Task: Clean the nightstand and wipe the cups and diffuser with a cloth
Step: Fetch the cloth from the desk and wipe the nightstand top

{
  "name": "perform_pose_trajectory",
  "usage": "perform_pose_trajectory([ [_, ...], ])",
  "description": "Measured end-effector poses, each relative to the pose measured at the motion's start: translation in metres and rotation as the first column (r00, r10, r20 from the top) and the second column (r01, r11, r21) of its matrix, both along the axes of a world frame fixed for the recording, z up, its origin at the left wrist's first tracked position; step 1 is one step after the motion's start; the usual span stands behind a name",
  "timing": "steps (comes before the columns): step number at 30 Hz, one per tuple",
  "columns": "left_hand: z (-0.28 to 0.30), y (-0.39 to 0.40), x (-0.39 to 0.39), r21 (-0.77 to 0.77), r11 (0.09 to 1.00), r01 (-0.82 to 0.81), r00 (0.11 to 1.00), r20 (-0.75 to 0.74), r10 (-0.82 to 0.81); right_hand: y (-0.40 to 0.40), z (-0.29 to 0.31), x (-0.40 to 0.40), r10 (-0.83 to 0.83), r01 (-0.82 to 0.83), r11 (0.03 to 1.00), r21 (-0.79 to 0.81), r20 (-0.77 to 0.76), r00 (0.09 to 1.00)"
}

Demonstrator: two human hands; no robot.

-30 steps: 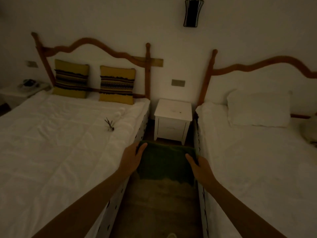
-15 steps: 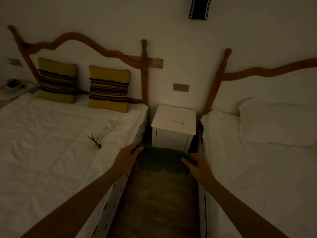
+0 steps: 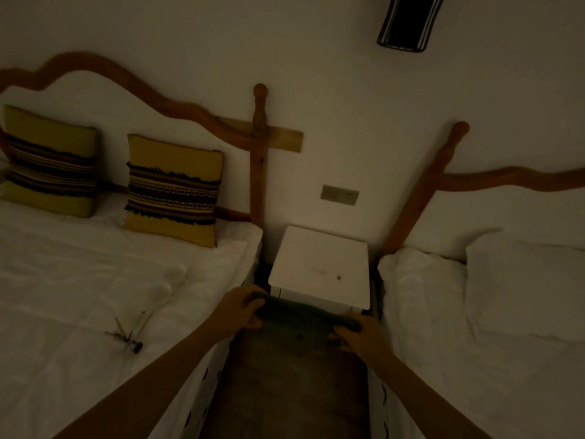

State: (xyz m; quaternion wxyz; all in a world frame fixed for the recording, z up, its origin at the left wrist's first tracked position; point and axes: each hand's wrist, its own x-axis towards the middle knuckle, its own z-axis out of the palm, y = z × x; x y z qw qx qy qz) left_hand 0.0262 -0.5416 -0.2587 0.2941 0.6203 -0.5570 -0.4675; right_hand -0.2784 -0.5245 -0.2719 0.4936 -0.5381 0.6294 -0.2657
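Note:
A dark green cloth [image 3: 296,315] is stretched between my two hands just in front of the white nightstand [image 3: 319,264]. My left hand [image 3: 242,307] grips its left edge and my right hand [image 3: 356,335] grips its right edge. The nightstand top is bare except for a few small dark specks. On the left bed lies the reed diffuser [image 3: 129,335], tipped on the white sheet with its dark sticks spread out. Two pale rounded shapes near it [image 3: 164,288] may be cups, too dim to tell.
White beds stand close on both sides, leaving a narrow wooden floor strip [image 3: 294,391]. Two yellow striped cushions [image 3: 172,190] lean on the left headboard. A white pillow [image 3: 525,286] lies on the right bed. A wall plate [image 3: 339,194] sits above the nightstand.
I have moved forward toward the nightstand with the cloth held in both hands. The cloth now hangs shorter, bunched along its top edge, close to the nightstand front.

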Motion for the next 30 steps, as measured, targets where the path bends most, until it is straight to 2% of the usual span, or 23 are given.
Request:
perform_pose_trajectory([
  [2, -0.004, -0.039, 0.005, 0.038, 0.999, 0.016, 0.999, -0.029, -0.014, -0.034, -0.002, 0.006, 0.009, -0.009, 1.0, -0.008, -0.002, 1.0],
  [8, -0.026, -0.126, 0.006, 0.027, 0.999, 0.023, 0.999, 0.039, -0.024, -0.118, -0.012, 0.019, 0.074, -0.08, 0.994, -0.076, -0.082, 0.994],
  [13, -0.059, -0.215, 0.004, 0.031, 0.998, 0.056, 0.985, 0.16, -0.061, -0.209, -0.054, 0.013, 0.119, -0.125, 0.992, -0.019, -0.193, 0.974],
  [18, -0.096, -0.302, 0.002, 0.088, 0.994, 0.071, 0.965, 0.245, -0.091, -0.303, -0.092, 0.005, 0.207, -0.203, 0.978, 0.039, -0.242, 0.948],
  [21, -0.12, -0.354, -0.004, 0.139, 0.988, 0.065, 0.96, 0.262, -0.1, -0.359, -0.114, -0.002, 0.189, -0.173, 0.981, 0.083, -0.258, 0.947],
  [24, -0.146, -0.41, -0.011, 0.168, 0.984, 0.055, 0.961, 0.258, -0.098, -0.418, -0.144, -0.003, 0.224, -0.208, 0.974, 0.085, -0.348, 0.91],
  [30, -0.207, -0.492, -0.018, 0.133, 0.991, 0.017, 0.952, 0.301, -0.057, -0.502, -0.208, 0.005, 0.135, -0.15, 0.989, 0.001, -0.444, 0.886],
])
